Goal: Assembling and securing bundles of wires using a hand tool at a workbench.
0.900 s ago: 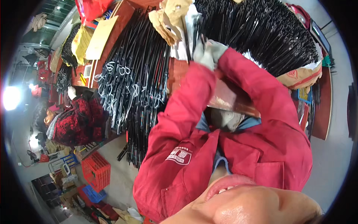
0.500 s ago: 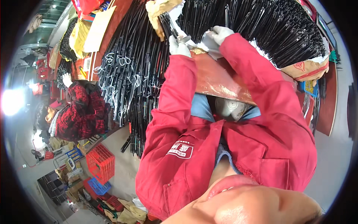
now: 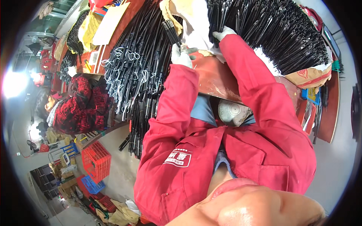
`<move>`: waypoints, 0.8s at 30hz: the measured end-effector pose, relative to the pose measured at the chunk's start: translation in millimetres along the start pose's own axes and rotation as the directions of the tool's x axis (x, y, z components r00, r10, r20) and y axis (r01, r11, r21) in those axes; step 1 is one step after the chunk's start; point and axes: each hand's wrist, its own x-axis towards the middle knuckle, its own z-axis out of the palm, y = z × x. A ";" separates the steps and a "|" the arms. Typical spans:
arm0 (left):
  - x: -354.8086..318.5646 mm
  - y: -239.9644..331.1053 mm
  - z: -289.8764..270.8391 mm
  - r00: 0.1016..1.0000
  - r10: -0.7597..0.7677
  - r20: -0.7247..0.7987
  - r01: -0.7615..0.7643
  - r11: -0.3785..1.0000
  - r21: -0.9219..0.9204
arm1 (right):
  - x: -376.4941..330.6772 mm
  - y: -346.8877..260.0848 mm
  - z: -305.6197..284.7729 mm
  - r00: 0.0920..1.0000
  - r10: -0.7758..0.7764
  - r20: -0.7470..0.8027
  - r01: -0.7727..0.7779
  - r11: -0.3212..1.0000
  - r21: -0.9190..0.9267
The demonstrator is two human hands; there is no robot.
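Both my hands wear pale gloves. My left hand (image 3: 182, 55) is closed around a small bunch of thin black rods (image 3: 171, 33), which points up and away, with thumb and finger partly stretched to the right. My right hand (image 3: 225, 33) is at the left end of a large heap of black rods (image 3: 269, 32). Its fingers look bent at the rods; whether one is pinched cannot be made out. White paper (image 3: 197, 22) lies between the hands, and brown wrapping paper (image 3: 313, 76) edges the heap on the right.
Long black rods with white string loops (image 3: 126, 71) hang over the table's left side. The reddish tabletop (image 3: 217, 77) is in front of me. A person in a red-and-black checked top (image 3: 81, 107) works at the left. A red crate (image 3: 96, 160) stands on the floor.
My right hand has gone from the white paper to the black rods. The left hand still holds its bunch, slightly lower in view. The whole view has shifted a little.
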 end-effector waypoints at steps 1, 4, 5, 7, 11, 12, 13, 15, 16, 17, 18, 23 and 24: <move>-10.4 7.8 -2.8 1.000 -0.024 0.013 0.024 1.000 -0.019 | -3.4 2.3 -8.6 0.999 0.013 0.034 -0.013 1.000 0.001; -31.3 13.8 0.7 0.998 -0.023 0.058 0.028 0.996 -0.087 | -9.4 1.1 -37.2 0.997 0.032 0.068 -0.030 0.999 -0.026; -38.6 11.2 5.8 0.997 0.000 0.080 0.011 0.991 -0.135 | -11.0 1.5 -47.6 0.996 0.035 0.077 -0.031 0.998 -0.054; -47.2 2.4 20.9 0.991 0.046 0.127 -0.016 0.973 -0.229 | -11.9 8.9 -64.8 0.995 0.050 0.090 -0.040 0.993 -0.107; -61.0 -52.8 22.8 0.994 0.082 0.075 -0.072 0.989 -0.126 | -33.6 34.0 -78.8 0.950 -0.181 -0.254 0.195 0.980 0.034; -63.1 -63.3 21.1 0.993 0.108 0.048 -0.104 0.991 -0.088 | -41.0 35.6 -77.9 0.911 -0.195 -0.364 0.245 0.965 0.096; -73.6 -63.8 23.0 0.988 0.148 0.050 -0.145 0.988 -0.049 | -51.0 42.6 -74.1 0.926 -0.191 -0.327 0.277 0.930 0.242; -75.2 -58.6 13.4 0.984 0.168 0.053 -0.164 0.983 -0.082 | -61.7 47.6 -47.1 0.814 -0.508 -0.282 0.508 0.858 -0.079; -81.8 -59.0 7.1 0.984 0.167 0.056 -0.161 0.981 -0.108 | -67.2 45.5 -40.6 0.860 -0.501 -0.095 0.483 0.861 -0.163; -88.1 -59.5 5.7 0.980 0.194 0.041 -0.187 0.973 -0.133 | -67.8 38.5 -37.3 0.921 -0.389 0.012 0.376 0.882 -0.283; -94.3 -62.1 12.9 0.974 0.224 0.040 -0.215 0.964 -0.159 | -62.0 48.4 -32.1 0.884 -0.467 -0.015 0.425 0.817 -0.390; -122.1 -73.0 40.6 0.960 0.275 -0.057 -0.281 0.928 -0.243 | -49.9 73.1 -28.3 0.827 -0.510 0.235 0.539 0.604 -0.588; -118.4 -71.8 39.7 0.964 0.261 -0.046 -0.264 0.927 -0.266 | -33.9 74.9 -23.3 0.793 -0.515 0.325 0.575 0.459 -0.677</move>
